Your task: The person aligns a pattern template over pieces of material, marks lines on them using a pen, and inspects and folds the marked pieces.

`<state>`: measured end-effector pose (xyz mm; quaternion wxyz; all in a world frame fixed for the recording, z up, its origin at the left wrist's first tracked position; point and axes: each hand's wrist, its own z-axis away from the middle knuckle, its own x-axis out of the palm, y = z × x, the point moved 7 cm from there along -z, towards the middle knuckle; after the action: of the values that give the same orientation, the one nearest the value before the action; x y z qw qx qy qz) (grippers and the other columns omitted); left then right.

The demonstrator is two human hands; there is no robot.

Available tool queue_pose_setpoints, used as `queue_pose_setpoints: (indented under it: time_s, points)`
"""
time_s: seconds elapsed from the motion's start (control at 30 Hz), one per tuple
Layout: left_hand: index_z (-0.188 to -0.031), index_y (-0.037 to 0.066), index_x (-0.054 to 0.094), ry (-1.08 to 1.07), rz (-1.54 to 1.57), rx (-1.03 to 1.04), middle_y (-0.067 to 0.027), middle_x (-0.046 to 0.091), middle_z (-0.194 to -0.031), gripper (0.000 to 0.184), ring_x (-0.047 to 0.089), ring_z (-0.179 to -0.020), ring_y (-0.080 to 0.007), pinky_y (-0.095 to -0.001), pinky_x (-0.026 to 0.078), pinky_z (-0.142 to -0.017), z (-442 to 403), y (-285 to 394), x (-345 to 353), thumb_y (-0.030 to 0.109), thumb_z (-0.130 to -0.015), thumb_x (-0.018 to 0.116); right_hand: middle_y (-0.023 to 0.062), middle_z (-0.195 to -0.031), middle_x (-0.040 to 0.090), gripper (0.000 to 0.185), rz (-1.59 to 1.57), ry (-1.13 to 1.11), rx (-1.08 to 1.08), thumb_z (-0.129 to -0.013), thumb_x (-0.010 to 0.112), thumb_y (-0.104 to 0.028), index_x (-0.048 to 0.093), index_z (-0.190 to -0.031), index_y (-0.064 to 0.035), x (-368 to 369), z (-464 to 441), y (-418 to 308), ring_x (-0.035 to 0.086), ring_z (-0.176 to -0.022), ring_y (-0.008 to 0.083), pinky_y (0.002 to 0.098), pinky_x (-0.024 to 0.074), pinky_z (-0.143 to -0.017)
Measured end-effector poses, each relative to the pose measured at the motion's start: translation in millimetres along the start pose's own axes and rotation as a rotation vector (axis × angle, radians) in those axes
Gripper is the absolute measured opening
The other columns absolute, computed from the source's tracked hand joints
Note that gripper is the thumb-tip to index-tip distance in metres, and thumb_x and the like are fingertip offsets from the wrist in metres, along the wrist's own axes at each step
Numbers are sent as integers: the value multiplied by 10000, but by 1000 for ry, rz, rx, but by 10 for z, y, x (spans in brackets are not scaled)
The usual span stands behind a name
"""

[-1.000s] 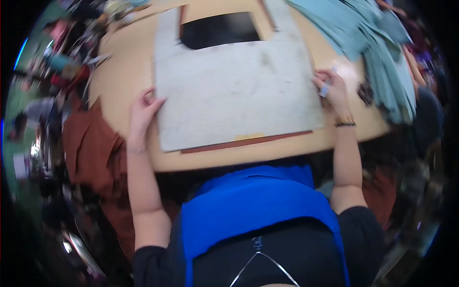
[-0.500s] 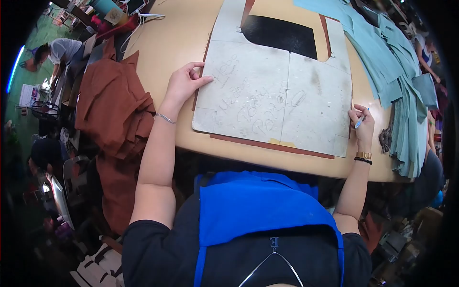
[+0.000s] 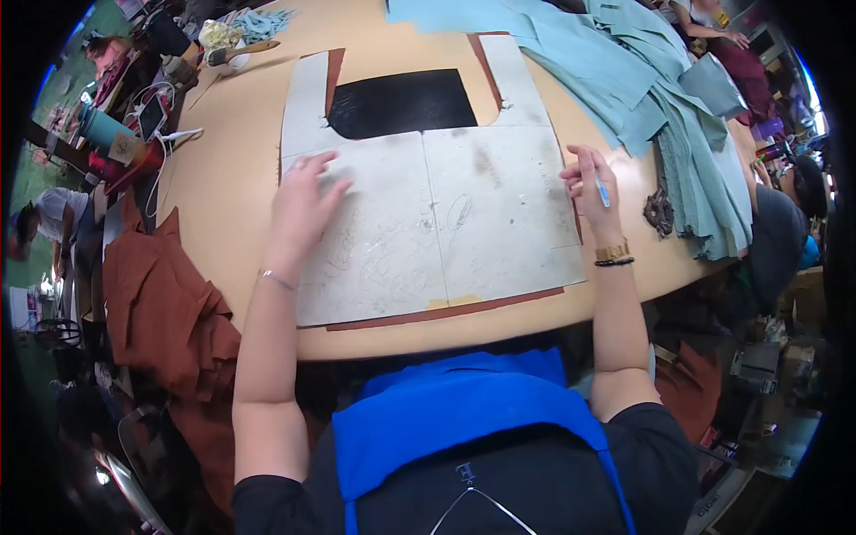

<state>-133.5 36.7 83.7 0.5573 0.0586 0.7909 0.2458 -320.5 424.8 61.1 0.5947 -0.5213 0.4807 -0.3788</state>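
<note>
A large whitish, U-shaped template board [image 3: 508, 205] with handwriting lies on the table. Brown leather [image 3: 446, 309] shows along its lower edge and beside its upper arms. A black piece [image 3: 406, 102] sits in the gap between those arms. Over the template's left side is my left hand [image 3: 305, 201], slightly blurred, fingers apart and nothing held; whether it touches the board I cannot tell. My right hand [image 3: 590, 189] is at the right edge, its fingers curled around a light-blue and white pen [image 3: 603, 193].
Stacked brown leather [image 3: 160, 308] hangs over the table's left edge. Teal sheets [image 3: 615, 80] cover the far right, near a dark tangled bundle [image 3: 658, 212]. A brush [image 3: 245, 53], a phone [image 3: 152, 116] and a cable stand at the far left. Other people sit around.
My view has turned, so the template appears further left and lower. My left hand has shifted up along the template's left side, its fingers spread wider. My right hand still holds the pen, now higher along the right edge.
</note>
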Motion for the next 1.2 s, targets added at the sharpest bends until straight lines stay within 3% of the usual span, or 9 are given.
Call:
queue_pose_setpoints:
  time_s: [0.1,0.3,0.33,0.4,0.57,0.73,0.9,1.0,1.2]
  points:
    - [-1266,80,599,-109,-49,178,-138,607,-1211,515,580,-1112,-315,-414,478,-935,-375,423,344,299,-821,738,-7,-770,610,574,-61,-57,-41,-1015,395,-531,669,-1145,-44,298,-102,-78,515,-646,45,188,444,-570]
    - [-1205,137,662,-348,-118,161,-79,597,-1205,457,526,-1189,-269,-432,402,-1009,-726,588,696,324,-796,746,20,-859,673,331,-1,-109,-110,-959,606,-321,703,-1092,-34,851,-225,-150,584,-720,57,199,489,-638]
    - [-1199,142,667,-356,-128,160,-73,598,-1195,455,528,-1182,-265,-436,398,-1009,-741,598,697,328,-792,749,19,-885,693,256,-28,-110,-120,-893,687,-203,703,-1073,-22,916,-229,-188,610,-759,60,204,500,-673]
    - [-1188,151,677,-376,-147,158,-63,601,-1176,451,532,-1169,-256,-443,390,-1009,-751,600,706,335,-784,756,16,-872,699,235,-3,-139,-197,-879,693,-181,706,-1049,-19,1044,-299,-169,612,-752,61,211,502,-667]
    - [-1181,153,679,-354,-164,179,-60,600,-1168,452,538,-1162,-256,-450,393,-1000,-720,621,679,339,-777,761,12,-821,696,173,2,-207,-242,-860,690,-136,702,-982,-14,1450,-413,-219,600,-715,52,221,487,-609]
    - [-1191,140,671,-299,-163,229,-75,617,-1133,465,564,-1110,-274,-407,428,-958,-686,660,629,339,-783,766,5,-663,618,94,-44,-179,-387,-822,647,-104,616,-777,-27,1761,-456,-342,558,-603,57,222,458,-561]
    - [-1127,109,677,-91,-74,268,-96,614,-1119,408,583,-1057,-290,-398,455,-924,-539,648,552,277,-771,782,29,-647,614,112,80,-195,-442,-818,646,-109,613,-767,-15,1848,-435,-262,566,-580,68,241,465,-533]
    - [-1078,96,683,-25,-35,160,-105,614,-1098,363,594,-1019,-292,-405,479,-889,-380,537,538,244,-764,788,33,-650,618,110,154,-197,-427,-815,648,-106,612,-768,-13,1835,-399,-314,575,-584,69,241,472,-538]
    - [-1082,111,698,73,-42,161,-111,610,-1097,342,597,-1007,-294,-413,497,-860,-193,440,461,246,-778,777,30,-657,624,101,127,-187,-474,-810,653,-100,616,-770,-15,1868,-409,-263,575,-581,68,238,470,-533]
